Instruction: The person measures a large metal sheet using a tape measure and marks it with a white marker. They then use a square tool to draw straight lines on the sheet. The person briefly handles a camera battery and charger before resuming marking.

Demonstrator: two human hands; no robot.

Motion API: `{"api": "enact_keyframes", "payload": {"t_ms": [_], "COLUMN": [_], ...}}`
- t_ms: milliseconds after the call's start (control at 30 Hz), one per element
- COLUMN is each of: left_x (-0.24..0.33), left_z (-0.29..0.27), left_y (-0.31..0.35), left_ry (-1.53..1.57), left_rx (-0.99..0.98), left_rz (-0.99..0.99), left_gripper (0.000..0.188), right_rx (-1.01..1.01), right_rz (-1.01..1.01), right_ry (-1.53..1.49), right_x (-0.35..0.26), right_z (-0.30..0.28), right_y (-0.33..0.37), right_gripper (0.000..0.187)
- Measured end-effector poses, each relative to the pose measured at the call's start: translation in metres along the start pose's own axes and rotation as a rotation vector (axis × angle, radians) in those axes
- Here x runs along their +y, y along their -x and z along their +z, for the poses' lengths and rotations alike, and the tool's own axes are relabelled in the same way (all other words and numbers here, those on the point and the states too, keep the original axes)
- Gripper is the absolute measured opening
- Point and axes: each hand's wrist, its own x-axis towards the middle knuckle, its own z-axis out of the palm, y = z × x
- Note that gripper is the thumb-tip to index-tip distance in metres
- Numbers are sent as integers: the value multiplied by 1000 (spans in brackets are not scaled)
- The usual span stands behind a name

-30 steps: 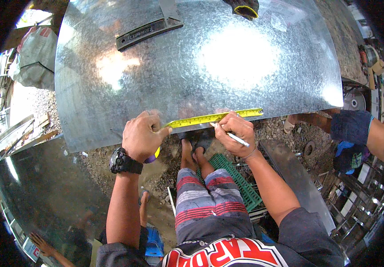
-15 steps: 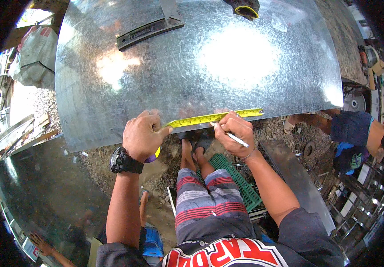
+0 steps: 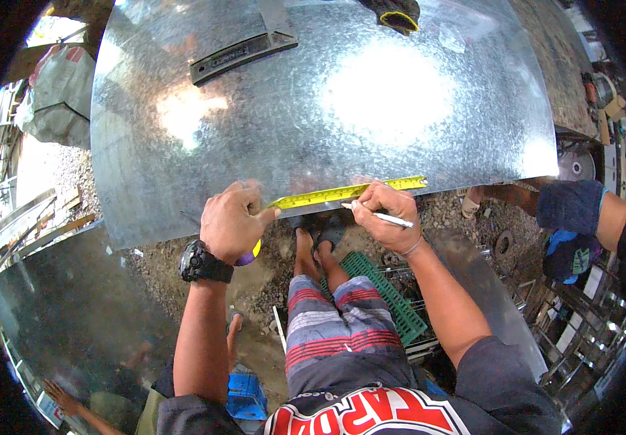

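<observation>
A large galvanized metal sheet (image 3: 269,138) spreads out in front of me. Along its near edge lies a yellow tape measure (image 3: 320,196), its blade drawn out to the right. My left hand (image 3: 233,217) is closed on the tape measure, thumb by the blade; part of the round case shows below the palm. In the fingers of my right hand (image 3: 389,214) is a slim white pen (image 3: 392,219), its tip close to the sheet's edge just below the blade. Whether the tip touches the metal is hard to tell.
Farther back on the sheet rest a metal square (image 3: 244,54) and a dark glove (image 3: 396,14) with a yellow-lined cuff. A dark panel (image 3: 73,297) lies at the left. Below the edge is a green plastic grate (image 3: 382,297). Other people (image 3: 574,210) are close on both sides.
My right hand has turned slightly, so the pen lies flatter. The tape's far end has shifted a little left. My left hand stays in place; the person at the right has moved slightly.
</observation>
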Motion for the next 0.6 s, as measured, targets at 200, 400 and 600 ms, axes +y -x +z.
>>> {"api": "enact_keyframes", "payload": {"t_ms": [200, 400, 600], "left_x": [0, -1, 1], "left_z": [1, 2, 0], "left_y": [0, 0, 0], "left_ry": [0, 1, 8], "left_rx": [-14, -14, -1], "left_rz": [-23, -21, -2], "left_gripper": [36, 37, 37], "right_rx": [67, 88, -9], "right_rz": [-126, -166, -123], "right_ry": [98, 120, 161], "right_x": [6, 6, 4], "right_z": [10, 13, 8], "right_y": [0, 0, -2], "right_gripper": [26, 30, 29]}}
